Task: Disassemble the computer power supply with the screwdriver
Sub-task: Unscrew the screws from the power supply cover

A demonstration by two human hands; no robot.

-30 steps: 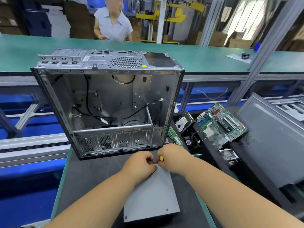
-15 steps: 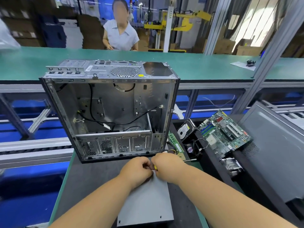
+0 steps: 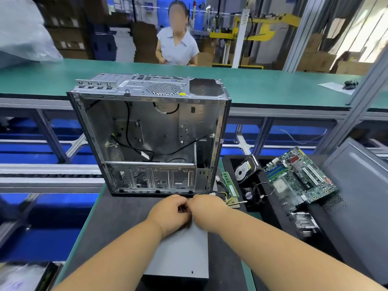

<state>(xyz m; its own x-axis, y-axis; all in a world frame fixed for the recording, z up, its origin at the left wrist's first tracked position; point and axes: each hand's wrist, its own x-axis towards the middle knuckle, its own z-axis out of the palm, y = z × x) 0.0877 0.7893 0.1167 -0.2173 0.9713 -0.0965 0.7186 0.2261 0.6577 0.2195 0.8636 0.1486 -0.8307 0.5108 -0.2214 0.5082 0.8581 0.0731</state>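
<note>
The grey power supply (image 3: pixel 178 253) lies flat on the black mat, near me, in front of the open case. Both hands meet over its far edge. My right hand (image 3: pixel 207 208) is curled round the screwdriver, whose yellow handle is hidden inside the fist now. My left hand (image 3: pixel 172 211) has its fingers curled and pinches at the spot where the two hands touch, on the tool's shaft as far as I can see. The tip and the screw are hidden by the hands.
An empty metal computer case (image 3: pixel 151 139) stands just behind the hands. Right of them lie a RAM stick (image 3: pixel 230 185), a metal tool shaft (image 3: pixel 240 202), a hard drive (image 3: pixel 244 170), a small fan (image 3: pixel 249 195), a motherboard (image 3: pixel 298 177) and a grey side panel (image 3: pixel 357 185). A person (image 3: pixel 177 47) stands beyond the green bench (image 3: pixel 273 85).
My head has tilted up, so the scene sits lower in view. The hands stay together at the power supply's far edge. The yellow handle no longer shows between them.
</note>
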